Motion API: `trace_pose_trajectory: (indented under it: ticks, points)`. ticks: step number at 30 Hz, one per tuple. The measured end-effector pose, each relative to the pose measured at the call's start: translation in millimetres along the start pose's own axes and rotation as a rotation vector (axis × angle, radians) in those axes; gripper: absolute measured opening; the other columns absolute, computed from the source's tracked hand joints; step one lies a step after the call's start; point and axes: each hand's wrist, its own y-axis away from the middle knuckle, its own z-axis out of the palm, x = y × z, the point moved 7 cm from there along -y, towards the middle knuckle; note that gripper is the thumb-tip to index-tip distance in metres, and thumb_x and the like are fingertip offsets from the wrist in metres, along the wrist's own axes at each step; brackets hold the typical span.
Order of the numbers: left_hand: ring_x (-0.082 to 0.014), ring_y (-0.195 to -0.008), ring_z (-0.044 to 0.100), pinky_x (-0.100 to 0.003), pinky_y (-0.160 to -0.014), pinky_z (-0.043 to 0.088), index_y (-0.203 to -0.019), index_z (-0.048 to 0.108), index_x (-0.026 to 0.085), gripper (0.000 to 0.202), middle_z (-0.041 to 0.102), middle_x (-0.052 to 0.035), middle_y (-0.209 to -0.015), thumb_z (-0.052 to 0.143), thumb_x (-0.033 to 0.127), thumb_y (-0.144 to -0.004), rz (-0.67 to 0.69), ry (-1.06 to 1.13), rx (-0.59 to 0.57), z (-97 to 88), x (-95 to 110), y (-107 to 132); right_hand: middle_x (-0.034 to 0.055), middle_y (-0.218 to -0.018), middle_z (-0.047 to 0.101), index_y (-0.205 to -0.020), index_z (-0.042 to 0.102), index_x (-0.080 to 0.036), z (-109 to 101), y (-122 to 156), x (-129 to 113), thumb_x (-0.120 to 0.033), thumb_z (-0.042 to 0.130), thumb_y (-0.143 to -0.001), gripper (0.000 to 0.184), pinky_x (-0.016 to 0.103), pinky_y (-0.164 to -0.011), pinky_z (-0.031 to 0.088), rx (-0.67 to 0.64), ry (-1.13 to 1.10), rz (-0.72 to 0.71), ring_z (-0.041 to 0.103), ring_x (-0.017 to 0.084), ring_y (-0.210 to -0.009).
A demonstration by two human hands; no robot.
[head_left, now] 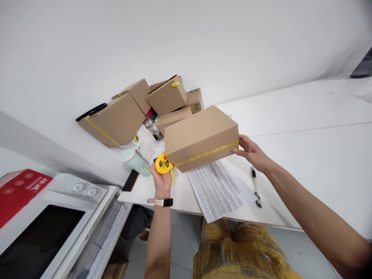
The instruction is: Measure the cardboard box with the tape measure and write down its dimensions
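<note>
Left hand (162, 183): fingers closed around the tape measure (163, 163), by the left corner of the box (200, 143). Right hand (254, 155): fingers grip the box's right end, presumably steadying it over the paper (213, 190). Worktop (305, 174) white, pen (255, 188) lying right; other boxes (116, 120) near a white wall (186, 38); microwave (46, 228) left

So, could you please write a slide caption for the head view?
Left grip holds a yellow tape measure near one end of a cardboard box, right grip touches the other.
</note>
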Motion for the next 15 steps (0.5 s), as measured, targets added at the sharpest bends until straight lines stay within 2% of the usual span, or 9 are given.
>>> trace_pose_trajectory:
  ticks: [4,7,10,12,15]
  points:
    - [-0.0177,-0.083,0.071,-0.028,-0.073,0.053,-0.092,0.071,0.02,0.029,0.076,-0.0051,-0.093,0.065,0.048,-0.089,-0.036,-0.098,0.0,-8.6,-24.2,-8.0,0.0071,-0.155,0.051,-0.138,0.053,-0.031,5.9,-8.0,74.8,-0.037,0.073,-0.079,0.063,0.052,-0.116,0.04,0.067,-0.043,0.027,0.042,0.03,-0.146]
    - [-0.0176,-0.076,0.07,-0.029,-0.071,0.053,-0.09,0.071,0.015,0.029,0.074,-0.0073,-0.087,0.067,0.044,-0.086,-0.03,-0.166,0.014,-13.2,-34.2,-9.8,0.0115,-0.154,0.053,-0.14,0.051,-0.028,8.9,-5.6,109.2,-0.038,0.073,-0.077,0.068,0.057,-0.118,0.033,0.114,0.025,0.079,0.045,0.033,-0.144]
    - [-0.0162,-0.076,0.07,-0.029,-0.075,0.054,-0.095,0.07,0.014,0.03,0.073,-0.0064,-0.091,0.071,0.042,-0.084,0.07,-0.229,0.044,-12.8,-24.6,-12.5,0.0135,-0.153,0.054,-0.144,0.049,-0.025,6.3,1.9,113.5,-0.04,0.067,-0.083,0.065,0.059,-0.118,0.03,0.123,0.185,0.115,0.045,0.033,-0.143]
    - [-0.0152,-0.084,0.071,-0.029,-0.084,0.054,-0.107,0.069,0.018,0.034,0.073,-0.0054,-0.105,0.074,0.041,-0.082,0.183,-0.265,0.065,-6.0,-8.6,-15.4,0.0141,-0.151,0.055,-0.144,0.049,-0.023,-3.0,11.2,105.6,-0.042,0.062,-0.086,0.063,0.056,-0.113,0.037,0.147,0.327,0.129,0.05,0.032,-0.139]
    - [-0.0172,-0.107,0.068,-0.028,-0.097,0.049,-0.124,0.066,0.025,0.052,0.067,-0.0048,-0.128,0.083,0.032,-0.075,0.33,-0.366,0.042,20.0,13.3,-21.4,0.0158,-0.127,0.069,-0.136,0.054,-0.02,-34.9,36.8,92.3,-0.047,0.056,-0.088,0.055,0.05,-0.093,0.05,0.322,0.606,0.241,0.066,0.031,-0.111]
